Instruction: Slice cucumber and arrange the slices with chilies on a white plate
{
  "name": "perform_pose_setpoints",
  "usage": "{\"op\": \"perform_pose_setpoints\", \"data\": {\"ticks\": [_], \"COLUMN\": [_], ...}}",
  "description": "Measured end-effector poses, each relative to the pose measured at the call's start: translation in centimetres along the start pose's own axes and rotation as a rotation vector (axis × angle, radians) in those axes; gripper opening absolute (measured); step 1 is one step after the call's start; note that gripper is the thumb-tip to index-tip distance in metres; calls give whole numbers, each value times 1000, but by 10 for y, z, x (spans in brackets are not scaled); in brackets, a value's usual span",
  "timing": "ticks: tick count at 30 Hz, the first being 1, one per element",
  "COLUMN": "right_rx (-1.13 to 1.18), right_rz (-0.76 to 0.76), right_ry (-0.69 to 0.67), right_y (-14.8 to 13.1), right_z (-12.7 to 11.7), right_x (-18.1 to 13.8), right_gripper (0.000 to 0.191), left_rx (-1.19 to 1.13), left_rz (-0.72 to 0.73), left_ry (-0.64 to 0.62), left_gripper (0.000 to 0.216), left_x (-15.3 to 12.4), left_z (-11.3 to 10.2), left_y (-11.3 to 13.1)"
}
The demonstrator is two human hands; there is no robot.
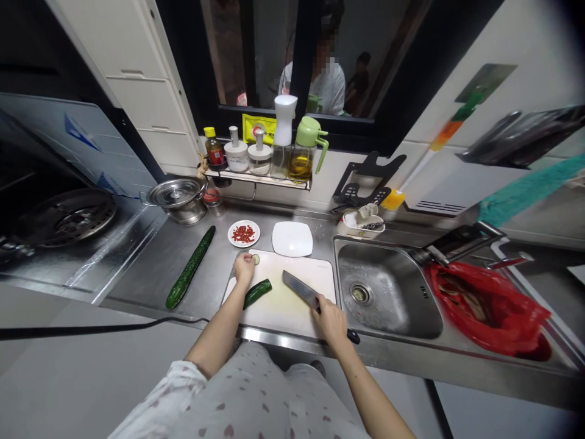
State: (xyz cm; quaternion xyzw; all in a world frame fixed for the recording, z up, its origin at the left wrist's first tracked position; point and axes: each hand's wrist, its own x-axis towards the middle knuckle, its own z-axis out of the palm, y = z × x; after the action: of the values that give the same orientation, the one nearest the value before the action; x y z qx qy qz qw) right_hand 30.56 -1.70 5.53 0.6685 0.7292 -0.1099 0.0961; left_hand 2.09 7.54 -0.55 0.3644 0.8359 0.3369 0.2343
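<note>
My right hand (332, 318) is wrapped round the dark handle of a kitchen knife (299, 286), whose blade lies low over the white cutting board (292, 311). At the board's upper left corner, my left hand (244, 268) is closed with its fingertips at a pale cucumber slice (256, 259). Below that hand, a cut piece of cucumber (258, 293) lies on the board, its near end partly hidden by my left forearm. A whole cucumber (191, 268) rests on the steel counter to the left.
Behind the board stand a plate of chopped red pieces (244, 234) and a white square plate (292, 238). A sink (388, 292) is at the right, beside a red plastic bag (489, 311). A lidded pot (178, 198) stands back left, under a condiment shelf (260, 178).
</note>
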Motion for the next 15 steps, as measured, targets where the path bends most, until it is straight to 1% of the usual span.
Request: {"op": "perform_pose_setpoints", "data": {"ticks": [5, 9, 15], "right_rx": [6, 21, 29], "right_rz": [-6, -5, -8], "right_ry": [-4, 3, 0], "right_y": [4, 8, 11], "right_z": [-1, 0, 0], "right_x": [0, 0, -2], "right_gripper": [27, 26, 24], "left_rx": [62, 107, 213], "left_rz": [18, 50, 172], "left_ry": [2, -13, -25], "left_gripper": [15, 15, 17], "left_x": [17, 24, 29], "left_z": [1, 3, 6], "left_y": [-5, -5, -8]}}
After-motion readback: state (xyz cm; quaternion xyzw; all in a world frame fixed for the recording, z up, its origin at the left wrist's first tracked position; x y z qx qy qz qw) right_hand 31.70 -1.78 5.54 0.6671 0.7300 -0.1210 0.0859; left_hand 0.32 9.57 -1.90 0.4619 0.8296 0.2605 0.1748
